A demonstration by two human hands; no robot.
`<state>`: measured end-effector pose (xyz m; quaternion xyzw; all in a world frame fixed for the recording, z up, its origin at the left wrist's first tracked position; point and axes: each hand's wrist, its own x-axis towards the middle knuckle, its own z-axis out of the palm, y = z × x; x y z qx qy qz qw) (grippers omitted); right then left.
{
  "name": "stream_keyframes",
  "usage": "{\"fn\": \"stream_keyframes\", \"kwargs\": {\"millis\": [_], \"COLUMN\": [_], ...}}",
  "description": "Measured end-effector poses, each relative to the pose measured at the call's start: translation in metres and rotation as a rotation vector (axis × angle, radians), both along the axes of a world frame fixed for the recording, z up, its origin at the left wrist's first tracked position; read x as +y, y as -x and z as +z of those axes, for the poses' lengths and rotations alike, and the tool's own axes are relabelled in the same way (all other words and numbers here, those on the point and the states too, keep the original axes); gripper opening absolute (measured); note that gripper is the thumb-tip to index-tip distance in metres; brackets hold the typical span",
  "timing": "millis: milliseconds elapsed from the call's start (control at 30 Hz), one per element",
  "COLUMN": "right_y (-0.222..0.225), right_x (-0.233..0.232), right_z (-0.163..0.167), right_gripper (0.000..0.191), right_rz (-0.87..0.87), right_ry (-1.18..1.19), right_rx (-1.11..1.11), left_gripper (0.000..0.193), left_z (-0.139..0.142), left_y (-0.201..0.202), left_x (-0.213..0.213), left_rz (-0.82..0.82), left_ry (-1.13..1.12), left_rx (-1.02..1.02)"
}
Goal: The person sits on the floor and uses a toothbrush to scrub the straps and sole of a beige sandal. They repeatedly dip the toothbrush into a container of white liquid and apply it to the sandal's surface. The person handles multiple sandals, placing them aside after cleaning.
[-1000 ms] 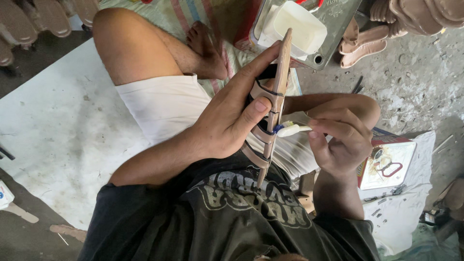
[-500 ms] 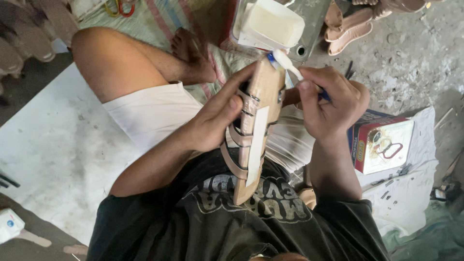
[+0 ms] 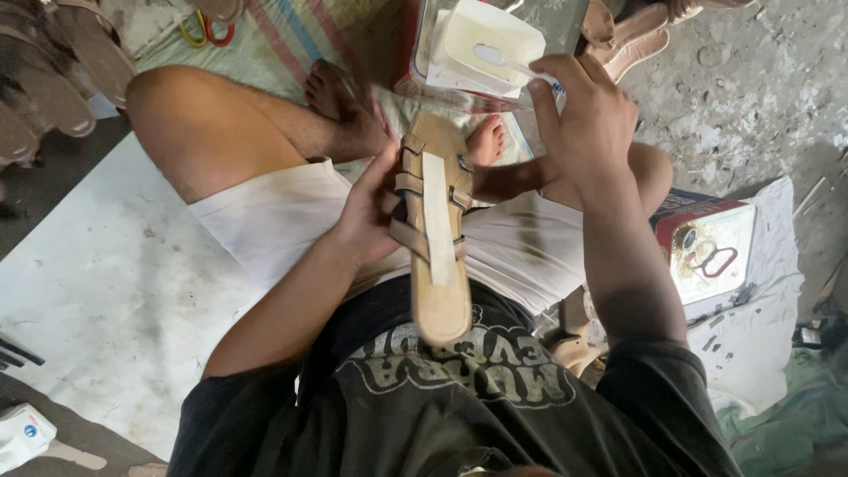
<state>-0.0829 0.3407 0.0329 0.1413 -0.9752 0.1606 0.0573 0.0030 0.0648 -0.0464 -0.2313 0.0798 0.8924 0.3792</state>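
My left hand [image 3: 369,212] grips a tan strappy sandal [image 3: 436,234] by its side, its underside turned up with a pale strip down the middle. The sandal lies lengthwise over my lap, heel end towards my chest. My right hand [image 3: 587,119] is raised beyond the sandal's toe and holds a small white brush [image 3: 508,62]. The brush tip rests in a white tub of pale glue [image 3: 481,44] that stands in front of my crossed legs.
A striped mat [image 3: 291,35] lies under my feet. More sandal soles lie at the far left [image 3: 53,79] and top right [image 3: 636,40]. A red-and-white box [image 3: 707,247] sits on white cloth at my right. Scissor handles [image 3: 208,31] show at the top.
The sandal has turned from edge-on to underside up and dropped lower over my lap. My right hand has moved from the sandal up to the glue tub with the brush.
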Motion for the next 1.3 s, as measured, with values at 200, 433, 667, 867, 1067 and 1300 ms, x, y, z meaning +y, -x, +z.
{"fn": "stream_keyframes", "kwargs": {"millis": [200, 433, 667, 867, 1067, 1300], "right_y": [0.061, 0.018, -0.052, -0.087, -0.079, -0.088], "right_x": [-0.021, 0.01, -0.009, -0.029, -0.035, -0.03], "right_z": [-0.036, 0.01, 0.028, 0.025, 0.028, 0.043], "right_gripper": [0.011, 0.005, 0.011, 0.012, 0.011, 0.013], "right_rz": [0.095, 0.06, -0.002, 0.011, 0.132, 0.164], "right_ry": [-0.514, -0.384, 0.515, 0.857, 0.754, 0.649], "right_rx": [-0.016, 0.044, -0.333, -0.422, -0.222, -0.196], "left_gripper": [0.063, 0.08, 0.086, 0.087, 0.081, 0.077], "left_z": [-0.004, 0.006, 0.033, 0.062, 0.067, 0.069], "left_y": [-0.012, 0.001, 0.016, 0.008, 0.013, 0.012], "left_x": [-0.009, -0.016, -0.011, -0.002, 0.003, -0.003], "left_rz": [-0.023, 0.04, 0.077, 0.012, 0.078, 0.143], "left_ry": [0.168, 0.327, 0.577, 0.565, 0.609, 0.602], "left_rx": [0.173, 0.331, 0.755, 0.813, 0.861, 0.909]}}
